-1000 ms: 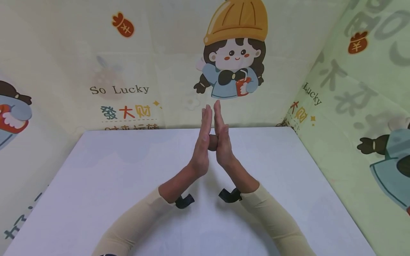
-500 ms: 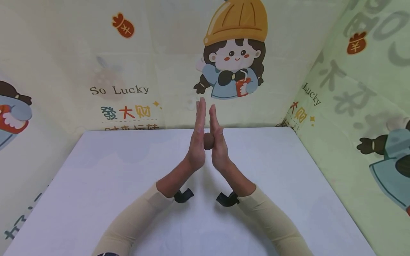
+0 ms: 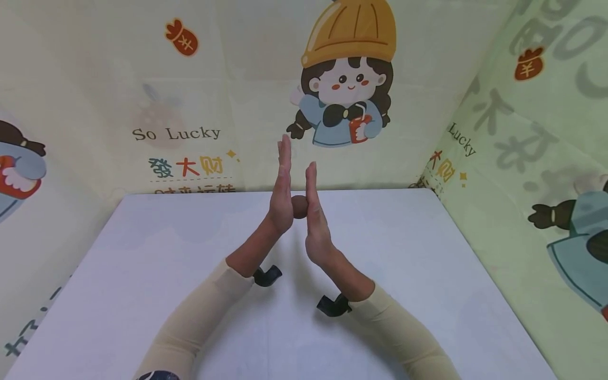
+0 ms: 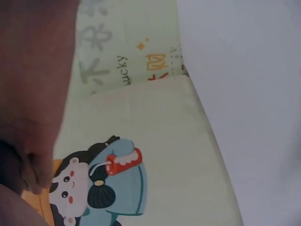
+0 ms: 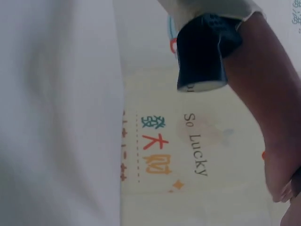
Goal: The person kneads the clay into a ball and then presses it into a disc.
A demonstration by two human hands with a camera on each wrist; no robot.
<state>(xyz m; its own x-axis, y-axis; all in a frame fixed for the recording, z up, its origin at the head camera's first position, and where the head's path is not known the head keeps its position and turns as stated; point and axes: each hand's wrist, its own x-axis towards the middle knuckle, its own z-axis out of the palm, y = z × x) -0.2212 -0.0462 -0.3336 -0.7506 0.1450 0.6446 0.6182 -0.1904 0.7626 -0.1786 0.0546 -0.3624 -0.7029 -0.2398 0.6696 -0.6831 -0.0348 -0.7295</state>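
A smooth brown ball sits between my two palms, above the table. The left hand presses it from the left with straight, upward-pointing fingers, its fingertips higher in the head view than the right's. My right hand presses from the other side, fingers also straight, and stands lower. In the left wrist view the dark ball shows at the left edge, between the right hand and a bit of the left hand. The right wrist view shows the left hand at its edge.
A white table lies beneath both arms. Cloth walls with printed cartoon figures and lettering stand behind it and at both sides. A black wrist-worn camera piece sits on the left wrist, another on the right.
Both hands and the ball have shifted left. The left hand has slid forward past the right, which has drawn back; a second ago the right fingertips stood higher.
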